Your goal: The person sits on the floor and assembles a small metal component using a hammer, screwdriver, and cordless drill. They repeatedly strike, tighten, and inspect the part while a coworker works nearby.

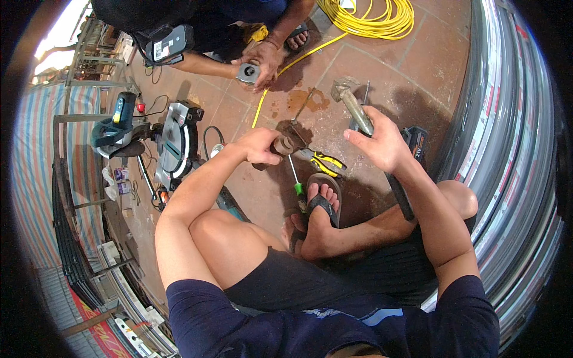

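Observation:
My right hand [385, 142] is wrapped round the shaft of a hammer [356, 109]. Its worn head points away from me, and the dark handle comes out below my palm. In my left hand [259, 147] is a short brown cylindrical metal piece [283, 145], gripped just above the floor. Near it lie pliers [328, 164] with yellow and black handles. A screwdriver [299, 188] with a green handle lies beside my sandalled foot. Across from me, a co-worker's hands [267, 58] hold a grey metal block [248, 73] with a round hole.
A coiled yellow hose [382, 24] lies at the far side, one length running toward my left hand. To the left stands a mitre saw [179, 143]. A black cordless tool [415, 142] sits beyond my right wrist. Wrapped long profiles [507, 155] are stacked along the right.

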Demonstrator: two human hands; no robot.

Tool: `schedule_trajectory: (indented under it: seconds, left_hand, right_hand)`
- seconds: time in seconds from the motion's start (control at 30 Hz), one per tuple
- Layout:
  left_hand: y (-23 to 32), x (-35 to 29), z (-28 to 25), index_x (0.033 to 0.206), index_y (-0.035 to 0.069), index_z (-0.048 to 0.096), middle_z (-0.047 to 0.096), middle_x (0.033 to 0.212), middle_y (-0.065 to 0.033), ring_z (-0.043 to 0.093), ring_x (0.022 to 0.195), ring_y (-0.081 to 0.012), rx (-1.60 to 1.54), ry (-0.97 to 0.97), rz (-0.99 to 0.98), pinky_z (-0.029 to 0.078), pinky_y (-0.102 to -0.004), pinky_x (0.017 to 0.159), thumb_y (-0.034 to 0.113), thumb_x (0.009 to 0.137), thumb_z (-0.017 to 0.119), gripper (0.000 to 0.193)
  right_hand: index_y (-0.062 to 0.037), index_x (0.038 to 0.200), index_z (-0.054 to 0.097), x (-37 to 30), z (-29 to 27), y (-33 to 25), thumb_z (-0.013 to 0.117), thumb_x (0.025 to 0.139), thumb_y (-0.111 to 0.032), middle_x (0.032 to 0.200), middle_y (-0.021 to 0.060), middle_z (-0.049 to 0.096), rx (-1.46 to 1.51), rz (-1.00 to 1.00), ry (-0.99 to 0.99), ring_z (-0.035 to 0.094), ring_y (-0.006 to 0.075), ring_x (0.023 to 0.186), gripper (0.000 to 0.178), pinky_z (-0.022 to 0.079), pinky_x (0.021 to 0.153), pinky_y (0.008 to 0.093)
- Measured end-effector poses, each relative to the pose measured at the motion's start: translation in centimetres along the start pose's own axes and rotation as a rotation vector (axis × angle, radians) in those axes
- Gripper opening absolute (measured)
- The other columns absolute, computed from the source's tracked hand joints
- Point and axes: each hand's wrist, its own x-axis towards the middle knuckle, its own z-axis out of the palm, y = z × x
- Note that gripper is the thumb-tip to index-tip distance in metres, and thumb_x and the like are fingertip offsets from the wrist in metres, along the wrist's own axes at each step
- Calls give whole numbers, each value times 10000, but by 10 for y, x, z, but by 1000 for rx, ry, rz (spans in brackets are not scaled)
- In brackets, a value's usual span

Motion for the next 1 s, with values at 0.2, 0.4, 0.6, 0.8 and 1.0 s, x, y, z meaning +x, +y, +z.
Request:
schedule_trajectory:
  seconds: [0.2, 0.4, 0.6, 0.8, 1.0]
  left_hand:
    - [7, 3, 0, 1198, 20, 759, 805, 1032, -237, 787, 971, -448, 41, -3, 15, 617, -525, 858, 397, 799, 926, 574]
    - [1, 6, 16, 1226, 40, 791, 837, 1166, -225, 795, 1102, -426, -51, -109, -57, 629, -511, 985, 470, 821, 898, 600]
    - [-13, 16, 65, 1358, 5, 696, 721, 1393, -269, 708, 1324, -482, 101, -175, 42, 592, -529, 1104, 506, 837, 953, 767]
    - [-23, 9, 92, 1296, 21, 694, 718, 1315, -248, 713, 1269, -467, 90, -139, 114, 587, -549, 1079, 442, 855, 962, 666]
    - [-26, 9, 104, 1314, 45, 690, 715, 1320, -231, 698, 1302, -447, 61, -163, 39, 581, -544, 1088, 473, 880, 946, 661]
  right_hand:
    - [46, 1565, 628, 0, -1, 0, 880, 974, -422, 1323, 349, 777, 9, -13, 30, 767, 458, 1297, 795, 575, 1116, 489]
    - [39, 1547, 646, 1, -1, 3, 885, 966, -416, 1304, 336, 784, 24, -17, 28, 774, 443, 1264, 776, 578, 1104, 492]
    - [39, 1476, 691, 9, 4, 14, 893, 950, -383, 1225, 307, 790, 57, -4, 46, 776, 408, 1176, 704, 584, 1057, 483]
    - [47, 1374, 718, 16, 9, 23, 925, 937, -310, 1042, 150, 762, 237, 74, 24, 730, 264, 985, 601, 591, 932, 441]
    - [22, 1276, 701, 15, 13, 23, 934, 988, -292, 782, 18, 662, 419, 163, 23, 585, 126, 606, 486, 472, 548, 350]
